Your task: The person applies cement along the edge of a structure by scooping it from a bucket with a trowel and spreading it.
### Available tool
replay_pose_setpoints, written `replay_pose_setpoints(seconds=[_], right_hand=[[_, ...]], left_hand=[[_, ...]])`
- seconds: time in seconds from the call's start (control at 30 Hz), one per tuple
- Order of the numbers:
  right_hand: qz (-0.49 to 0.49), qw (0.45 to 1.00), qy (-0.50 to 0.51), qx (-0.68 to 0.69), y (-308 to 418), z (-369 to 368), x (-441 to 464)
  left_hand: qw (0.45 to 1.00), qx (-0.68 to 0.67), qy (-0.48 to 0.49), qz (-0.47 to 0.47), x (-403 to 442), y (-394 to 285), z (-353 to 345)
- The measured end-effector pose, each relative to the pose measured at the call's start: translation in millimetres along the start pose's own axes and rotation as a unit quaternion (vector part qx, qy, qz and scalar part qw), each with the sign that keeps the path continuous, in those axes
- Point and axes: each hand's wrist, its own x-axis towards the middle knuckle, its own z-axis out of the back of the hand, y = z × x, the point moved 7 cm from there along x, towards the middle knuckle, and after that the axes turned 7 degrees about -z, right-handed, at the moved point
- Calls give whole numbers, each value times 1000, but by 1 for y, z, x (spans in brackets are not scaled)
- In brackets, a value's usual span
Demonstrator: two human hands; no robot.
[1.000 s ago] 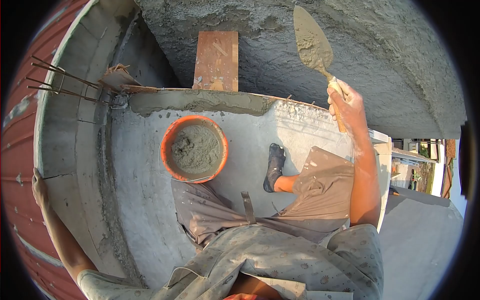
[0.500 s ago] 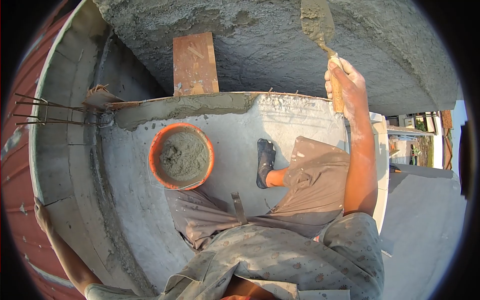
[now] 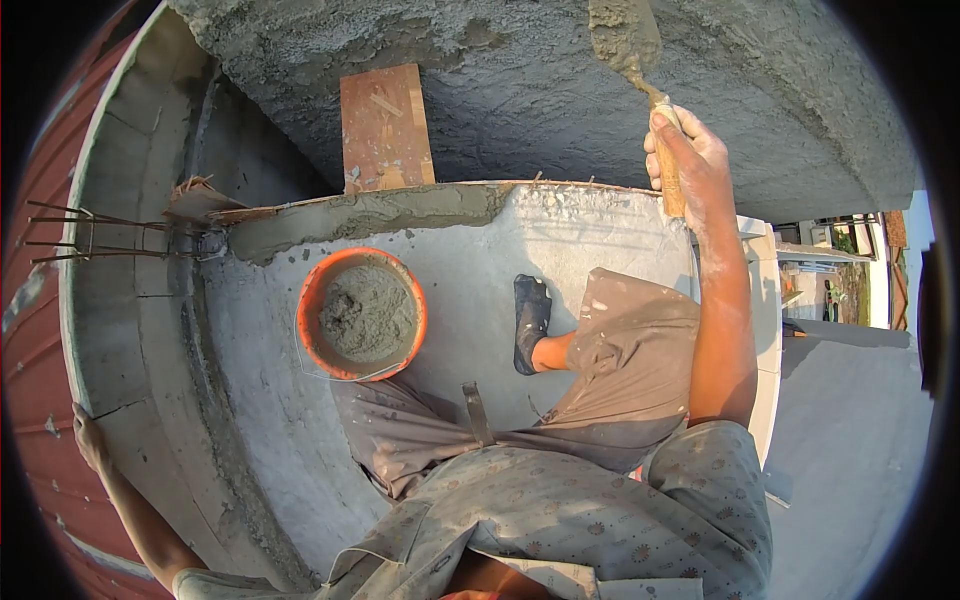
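My right hand (image 3: 695, 165) is closed round the wooden handle of a trowel (image 3: 626, 38), raised in front of the rough grey plastered wall (image 3: 520, 60). Wet mortar coats the trowel's blade, whose tip runs out at the top of the view. Far to the left, my left hand (image 3: 90, 440) grips the upper edge of a block wall (image 3: 110, 350), its fingers hooked over it and partly hidden. An orange bucket (image 3: 421, 330) of wet mortar (image 3: 375, 315) stands on the floor by my knee, apart from both hands. Fresh mortar (image 3: 400, 208) lies in a band along the ledge.
A brown board (image 3: 385, 125) leans at the plastered wall behind the ledge. Bare steel rods (image 3: 90, 230) stick out at the left, beside red metal sheeting (image 3: 40, 400). My foot in a dark sock (image 3: 532, 320) rests on the concrete floor (image 3: 460, 280).
My right hand and the trowel have shifted slightly up and to the left in view. The left hand keeps its hold on the wall's edge, and the bucket stays put.
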Motion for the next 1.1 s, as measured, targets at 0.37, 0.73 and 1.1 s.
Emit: replay_pose_setpoints(seconds=[0.37, 0.73, 1.1], right_hand=[[12, 1000, -12, -2, 1, 1, 1], [31, 977, 111, -180, -8, -49, -7], [6, 992, 37, -124, -1, -32, 0]], left_hand=[[1000, 1, -3, -3, 3, 1, 0], [1000, -12, -6, 15, -8, -8, 4], [1000, -6, -10, 6, -10, -10, 6]])
